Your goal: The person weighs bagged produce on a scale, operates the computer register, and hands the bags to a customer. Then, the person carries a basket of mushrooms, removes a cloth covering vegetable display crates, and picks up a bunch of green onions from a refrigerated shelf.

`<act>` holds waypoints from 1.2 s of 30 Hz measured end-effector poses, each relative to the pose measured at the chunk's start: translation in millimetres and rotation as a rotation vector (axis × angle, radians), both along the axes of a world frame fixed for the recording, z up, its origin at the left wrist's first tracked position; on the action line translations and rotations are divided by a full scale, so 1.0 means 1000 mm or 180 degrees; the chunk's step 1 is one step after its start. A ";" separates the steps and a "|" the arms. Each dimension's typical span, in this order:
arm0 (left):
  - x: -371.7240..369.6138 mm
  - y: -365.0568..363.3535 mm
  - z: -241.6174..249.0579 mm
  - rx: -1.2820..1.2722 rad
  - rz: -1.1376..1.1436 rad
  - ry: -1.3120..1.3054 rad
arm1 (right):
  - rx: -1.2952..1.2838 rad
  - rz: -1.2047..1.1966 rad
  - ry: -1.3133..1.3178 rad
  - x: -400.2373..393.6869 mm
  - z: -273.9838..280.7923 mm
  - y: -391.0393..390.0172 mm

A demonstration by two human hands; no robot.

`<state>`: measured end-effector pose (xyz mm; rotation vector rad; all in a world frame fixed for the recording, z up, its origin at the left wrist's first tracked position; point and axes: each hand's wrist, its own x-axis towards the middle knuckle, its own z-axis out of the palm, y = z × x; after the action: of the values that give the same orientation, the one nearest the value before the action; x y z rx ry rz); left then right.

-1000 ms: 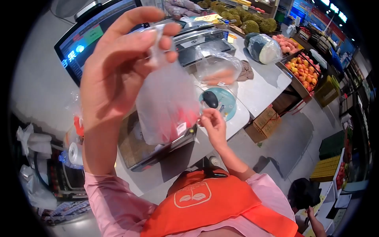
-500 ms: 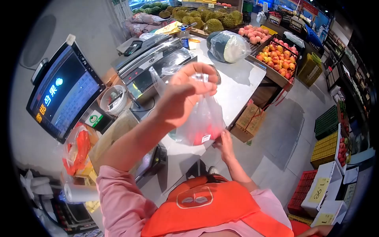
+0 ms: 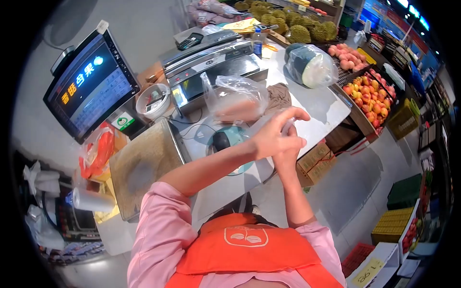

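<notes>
My left hand (image 3: 271, 138) reaches across over the counter, thumb and forefinger stretched apart. Just behind and below it is my right hand (image 3: 286, 156), its fingers largely hidden by the left. A small bit of translucent plastic (image 3: 288, 127) shows between the hands; I cannot tell which hand has it. Left of them, a clear plastic bag (image 3: 237, 101) with pale orange contents lies in front of the metal sealing machine (image 3: 211, 69). A brown crumpled cloth (image 3: 278, 97) lies beside that bag. Under my left forearm are a round teal mat (image 3: 246, 167) and a dark rounded object (image 3: 221, 141).
At left stand a monitor (image 3: 93, 91), a white basket (image 3: 152, 101) and a worn flat scale plate (image 3: 144, 168). A wrapped melon (image 3: 312, 67) lies at the counter's far end, near crates of peaches (image 3: 370, 96). A cardboard box (image 3: 314, 163) sits on the floor beside the counter.
The bag with red contents that my left hand held up is no longer visible. My left hand has lowered and moved right, and my right hand has come up close to it. The camera view has shifted.
</notes>
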<state>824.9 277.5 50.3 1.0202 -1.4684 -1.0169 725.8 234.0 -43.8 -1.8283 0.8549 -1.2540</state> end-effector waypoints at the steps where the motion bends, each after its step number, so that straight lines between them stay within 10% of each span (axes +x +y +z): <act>1: 0.004 0.001 0.001 -0.0050 -0.0026 -0.0307 | 0.0150 -0.0127 -0.0165 0.005 0.001 0.001; 6: 0.073 0.000 -0.019 -0.0593 0.0522 -0.1343 | 0.1387 0.0661 -0.1190 0.009 0.028 -0.008; 14: 0.286 -0.087 -0.149 0.0906 0.3717 -0.0785 | 0.1796 0.0790 -0.1144 -0.012 0.046 0.005; 17: 0.275 -0.104 -0.135 0.0550 0.2469 0.0831 | 0.1813 0.0595 -0.1013 -0.013 0.035 0.008; 26: 0.245 -0.155 -0.155 -0.0096 0.2066 0.1175 | 0.2085 0.0325 -0.2008 -0.042 0.059 0.030; 36: 0.067 -0.101 -0.019 -0.0260 0.0762 0.1258 | 0.2139 0.0032 -0.2426 -0.123 0.075 0.080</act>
<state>891.7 176.1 31.3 0.8542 -1.0298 -0.9151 603.1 314.2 30.8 -0.7329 0.6947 -1.2999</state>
